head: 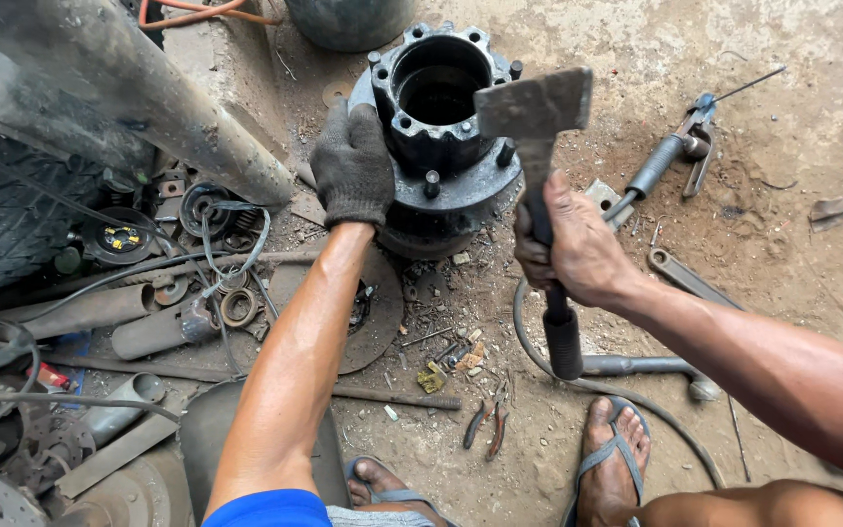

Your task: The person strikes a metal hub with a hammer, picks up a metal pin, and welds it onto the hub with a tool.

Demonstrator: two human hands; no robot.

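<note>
A heavy black wheel hub (438, 137) with studs stands upright on the dirt floor, its hollow bore facing up. My left hand (351, 166), in a dark knit glove, rests against the hub's left side and flange. My bare right hand (573, 246) grips the dark handle of a hammer (537, 127). The hammer's broad worn metal head is raised over the hub's right rim.
Greasy scrap parts, rings, pipes and cables (148, 283) crowd the left beside a tyre (2, 210). A grease gun (670, 156), a wrench (680, 273), a hose (617, 395) and pliers (488, 427) lie on the right and front. My sandalled feet (612, 459) are at the bottom.
</note>
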